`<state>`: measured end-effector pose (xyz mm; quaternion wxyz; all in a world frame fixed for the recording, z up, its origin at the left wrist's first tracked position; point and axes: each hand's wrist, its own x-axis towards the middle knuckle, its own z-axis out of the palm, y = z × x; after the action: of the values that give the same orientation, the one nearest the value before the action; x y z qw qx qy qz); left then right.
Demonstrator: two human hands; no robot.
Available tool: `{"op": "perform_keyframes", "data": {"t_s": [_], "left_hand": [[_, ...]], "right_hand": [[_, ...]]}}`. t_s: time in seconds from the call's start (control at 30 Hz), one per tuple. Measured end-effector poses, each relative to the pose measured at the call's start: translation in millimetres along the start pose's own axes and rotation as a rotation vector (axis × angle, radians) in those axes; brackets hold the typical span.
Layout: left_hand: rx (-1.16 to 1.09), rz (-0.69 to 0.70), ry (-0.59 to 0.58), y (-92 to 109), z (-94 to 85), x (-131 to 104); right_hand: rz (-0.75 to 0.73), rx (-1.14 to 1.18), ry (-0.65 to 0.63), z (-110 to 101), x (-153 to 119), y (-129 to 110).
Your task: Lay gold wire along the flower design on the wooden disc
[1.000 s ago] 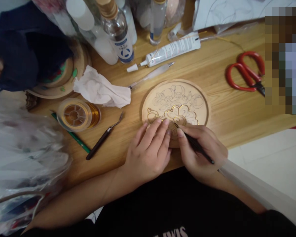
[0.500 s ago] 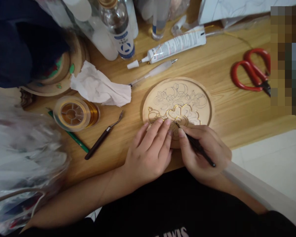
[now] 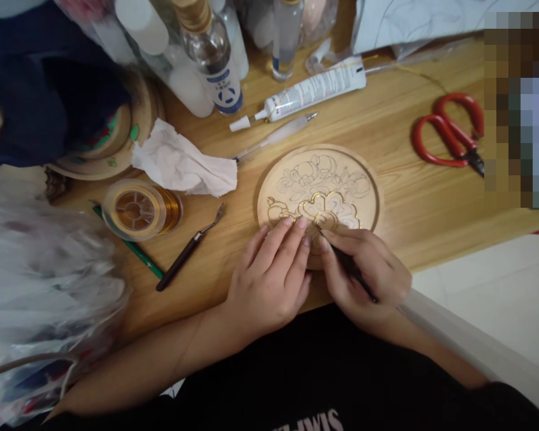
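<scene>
A round wooden plate (image 3: 273, 179) with a raised rim carries a pencil-like floral drawing. Gold wire (image 3: 336, 195) outlines some of the petals on its lower half. Across the plate's lower left lies my left hand (image 3: 269, 275), fingers stretched flat and pressing on it, nothing gripped. My right hand (image 3: 363, 269) is closed in a pen-like hold on slim black tweezers (image 3: 353, 269), whose tip touches the drawing just right of my left fingertips. Both hands cover the lower part of the plate.
Left of the plate are a spool of gold wire (image 3: 170, 206), a dark-handled spatula (image 3: 179, 263), a green pencil (image 3: 144, 258) and crumpled tissue (image 3: 184, 158). Behind it lie a pen (image 3: 278, 131), a glue tube (image 3: 317, 90) and bottles (image 3: 222, 78). Red-handled scissors (image 3: 449, 131) lie right.
The view has shifted slightly, so everything sits a little differently in frame. The tweezers' tip has moved slightly closer to my left fingertips. My left hand stays on the plate.
</scene>
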<state>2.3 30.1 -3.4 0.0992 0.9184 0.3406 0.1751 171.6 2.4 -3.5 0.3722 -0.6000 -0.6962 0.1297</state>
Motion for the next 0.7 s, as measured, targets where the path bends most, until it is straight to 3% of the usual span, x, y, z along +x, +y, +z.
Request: {"op": "perform_keyframes", "data": {"t_s": [0.23,0.7], "left_hand": [[0.008,0.025,0.062,-1.2,2.7,1.2],[0.07,0.042,0.063,-1.3,3.8,0.3]], "right_hand": [[0.066,0.051,0.116,-0.8,-0.1,-0.5],[0.059,0.133,0.109,6.6,-9.0,5.8]]}}
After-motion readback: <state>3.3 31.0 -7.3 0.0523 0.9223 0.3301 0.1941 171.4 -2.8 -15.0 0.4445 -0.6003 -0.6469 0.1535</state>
